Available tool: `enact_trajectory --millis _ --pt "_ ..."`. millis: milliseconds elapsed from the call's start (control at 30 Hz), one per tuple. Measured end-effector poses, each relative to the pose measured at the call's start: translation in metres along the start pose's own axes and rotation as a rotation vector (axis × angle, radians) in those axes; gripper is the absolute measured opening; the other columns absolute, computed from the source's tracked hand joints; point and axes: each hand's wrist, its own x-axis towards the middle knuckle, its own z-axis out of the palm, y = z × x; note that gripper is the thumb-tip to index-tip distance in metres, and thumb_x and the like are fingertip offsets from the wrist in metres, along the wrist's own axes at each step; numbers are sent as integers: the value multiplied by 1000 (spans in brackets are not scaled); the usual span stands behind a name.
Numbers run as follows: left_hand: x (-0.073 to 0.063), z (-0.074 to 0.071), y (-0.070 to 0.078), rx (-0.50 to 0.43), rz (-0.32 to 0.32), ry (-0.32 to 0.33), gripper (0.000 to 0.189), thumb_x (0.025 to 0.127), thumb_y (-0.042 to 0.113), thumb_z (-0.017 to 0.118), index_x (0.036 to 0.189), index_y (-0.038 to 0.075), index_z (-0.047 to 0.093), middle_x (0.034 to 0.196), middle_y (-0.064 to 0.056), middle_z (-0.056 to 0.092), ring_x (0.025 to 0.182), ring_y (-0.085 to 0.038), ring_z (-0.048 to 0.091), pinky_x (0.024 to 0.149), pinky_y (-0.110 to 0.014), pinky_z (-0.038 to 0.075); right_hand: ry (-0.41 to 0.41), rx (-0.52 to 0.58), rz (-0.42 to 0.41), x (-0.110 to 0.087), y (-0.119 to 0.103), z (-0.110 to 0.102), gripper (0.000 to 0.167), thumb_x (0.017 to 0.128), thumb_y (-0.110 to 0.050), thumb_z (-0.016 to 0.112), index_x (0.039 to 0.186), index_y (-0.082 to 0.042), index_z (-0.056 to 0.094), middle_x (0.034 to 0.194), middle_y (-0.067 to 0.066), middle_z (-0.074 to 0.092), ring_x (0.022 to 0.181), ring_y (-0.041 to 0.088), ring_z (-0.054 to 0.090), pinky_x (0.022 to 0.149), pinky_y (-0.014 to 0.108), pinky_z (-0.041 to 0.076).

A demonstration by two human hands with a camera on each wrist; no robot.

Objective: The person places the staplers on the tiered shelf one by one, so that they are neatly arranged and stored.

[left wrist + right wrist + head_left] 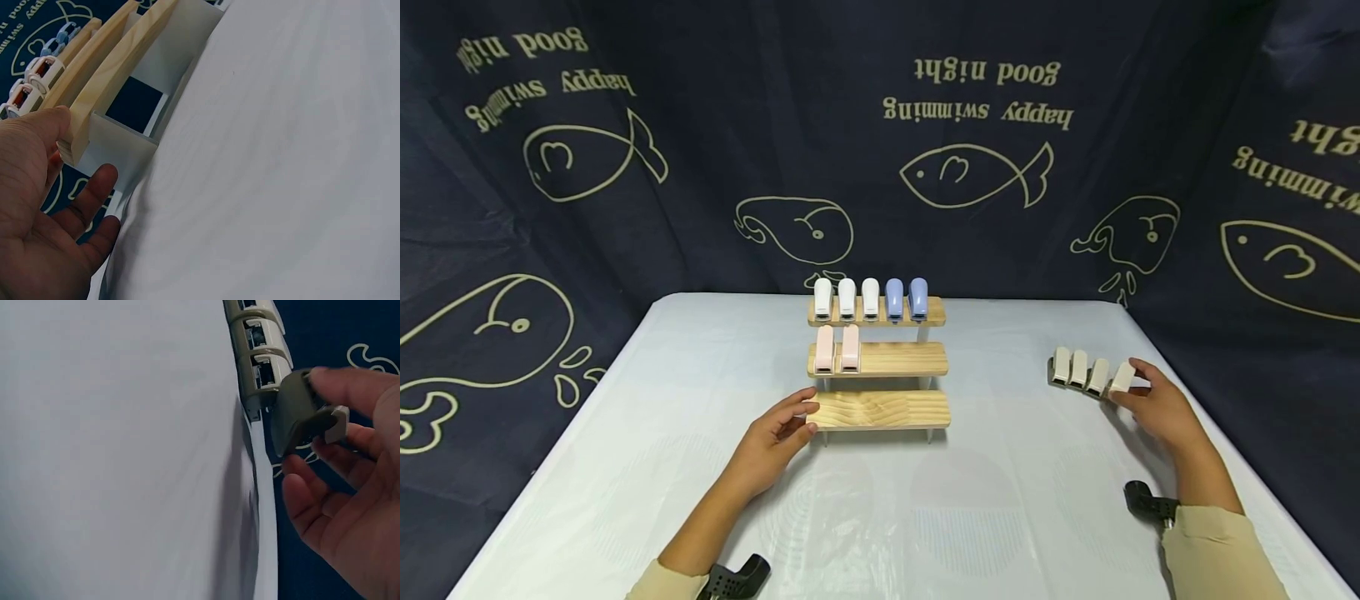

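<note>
Right grip (1157, 407) pinches the end stapler (1122, 377)!
Left grip (769, 443) pinches the bottom shelf (883, 410) by its end, perhaps steadying it.

Dark cloth (835, 158) reads "happy swimming"; also "good night"; inverted in head view.

At my twelve o'clock, white staplers (847, 296), blue staplers (894, 297) and pink staplers (824, 346) top a pale, grained wooden rack (880, 408); at one-thirty, cream staplers (1078, 367) show olive-grey undersides (289, 415). The navy curtain (820, 83) wears yellowish fish outlines (955, 158). My sleeves (1221, 550) are beige.
</note>
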Motion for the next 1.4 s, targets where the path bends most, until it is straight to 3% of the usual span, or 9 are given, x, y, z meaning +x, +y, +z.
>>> enact_trajectory --millis 233,367,433,500,633,700,967,1133,1400 --pt "0 -1 0 4 -5 -3 32 96 15 68 126 5 65 148 -8 49 120 -25 58 93 -25 50 35 65 -47 1 -11 -3 80 96 -24 66 153 8 20 145 36 33 121 48 45 64 12 44" --pt "0 -2 1 0 -3 -6 31 97 16 67 126 5 65 148 -7 50 121 -25 57 94 -25 50 57 91 -113 -1 -22 -2 77 95 -18 68 153 6 23 144 34 36 107 20 53 64 11 46" --pt "0 -2 1 1 -5 -7 31 97 16 67 125 5 66 147 -7 50 122 -26 56 95 -25 50 61 92 -131 -3 -30 -1 77 95 -17 69 154 5 24 144 33 37 104 13 51 65 11 47" --pt "0 -1 1 5 -4 -6 31 97 16 67 125 5 66 147 -7 50 123 -27 56 95 -24 50 58 86 -142 -5 -37 1 78 95 -19 70 154 3 25 143 32 39 105 17 53 64 12 47" --pt "1 0 0 15 -1 -12 31 97 17 67 126 5 65 148 -9 49 122 -27 57 95 -24 50 57 45 -162 -8 -54 4 78 94 -25 71 154 1 28 138 32 46 115 42 52 63 14 47" --pt "2 0 -1 18 2 -15 32 97 17 67 126 5 65 148 -9 49 121 -26 57 94 -24 50 58 23 -182 -9 -63 5 78 94 -27 72 154 0 30 133 32 50 116 45 52 63 16 47" --pt "2 -1 -2 27 -8 -2 31 97 17 68 126 6 65 148 -5 50 118 -24 58 92 -24 51 57 3 -324 -20 -105 12 75 92 -24 74 152 -1 35 126 27 57 108 41 58 65 20 50" --pt "1 -1 3 30 -2 -2 31 97 13 67 126 2 65 147 -9 50 117 -26 59 92 -25 51 44 28 -361 -28 -126 24 74 91 -24 75 151 -2 38 121 22 61 100 34 62 64 23 51" --pt "0 -1 -2 23 12 -8 31 97 16 67 126 5 65 147 -8 50 116 -25 59 90 -24 51 -20 57 -431 -30 -159 57 72 88 -22 78 149 -6 43 129 14 59 110 29 60 78 35 50"
